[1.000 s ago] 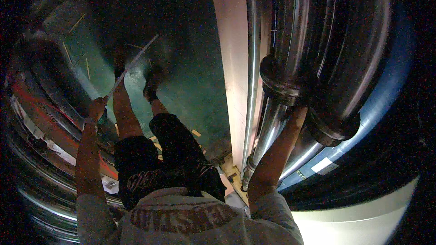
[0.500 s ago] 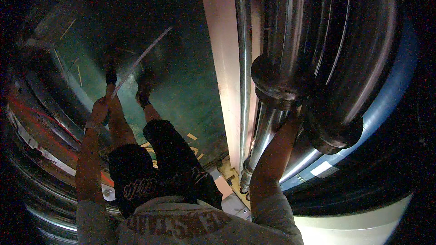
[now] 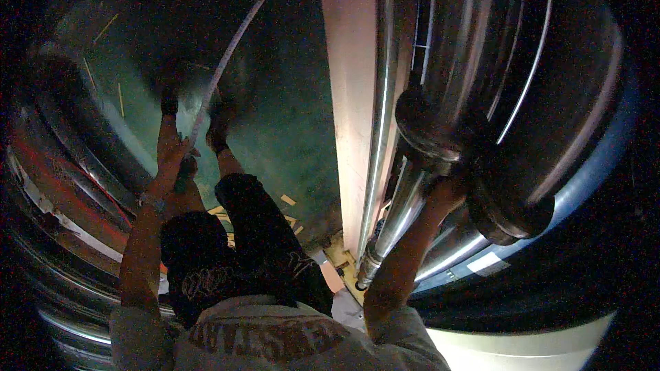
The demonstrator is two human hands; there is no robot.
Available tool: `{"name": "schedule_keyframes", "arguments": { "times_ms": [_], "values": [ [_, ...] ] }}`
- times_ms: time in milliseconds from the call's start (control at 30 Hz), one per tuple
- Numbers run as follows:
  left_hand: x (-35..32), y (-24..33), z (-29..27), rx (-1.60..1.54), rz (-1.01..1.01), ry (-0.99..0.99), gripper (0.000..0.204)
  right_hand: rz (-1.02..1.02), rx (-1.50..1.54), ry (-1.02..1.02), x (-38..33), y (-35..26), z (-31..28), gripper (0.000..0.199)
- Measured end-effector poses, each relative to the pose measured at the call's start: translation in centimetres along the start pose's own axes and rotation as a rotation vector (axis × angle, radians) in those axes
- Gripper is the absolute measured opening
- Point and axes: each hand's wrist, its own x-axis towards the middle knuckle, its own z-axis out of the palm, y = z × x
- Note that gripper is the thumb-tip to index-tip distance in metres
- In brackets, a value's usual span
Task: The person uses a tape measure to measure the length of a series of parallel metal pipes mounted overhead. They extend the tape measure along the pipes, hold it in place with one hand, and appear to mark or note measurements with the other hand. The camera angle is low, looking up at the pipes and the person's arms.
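Note:
My left hand (image 3: 177, 163) is closed round the lower end of a long, thin, pale strip (image 3: 227, 62). This strip runs up and away over the green floor, bending slightly to the right at its far end. A small dark piece also shows at the grip, too dim to make out. On the right, my right hand (image 3: 450, 191) reaches in beneath the dark round collars (image 3: 432, 139) of the large metal rollers (image 3: 460, 41). Its fingers are hidden there, so what they touch does not show.
A pale upright beam (image 3: 350, 96) stands between the floor and the rollers. Small yellowish strips (image 3: 289, 200) lie scattered on the green floor (image 3: 282, 130). Dark curved machinery with red lines (image 3: 75, 172) runs along my left. A blue panel (image 3: 584, 172) edges the rollers at right.
My left hand has moved right and slightly down, and the strip now reaches farther up. My right hand stays by the collars; the whole view has shifted a little.

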Motion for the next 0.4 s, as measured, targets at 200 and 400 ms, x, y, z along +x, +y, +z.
{"name": "schedule_keyframes", "arguments": {
  "times_ms": [200,400],
  "values": [
    [-0.9,5.6,2.7,-0.388,0.04,0.067,0.062,0.464,0.611,-0.292,-12.5,1.7,-2.5,0.028],
    [0.6,5.4,4.2,-0.385,-0.001,0.074,0.066,-0.044,-0.146,-0.391,-10.1,0.4,4.5,0.021]
  ]
}}
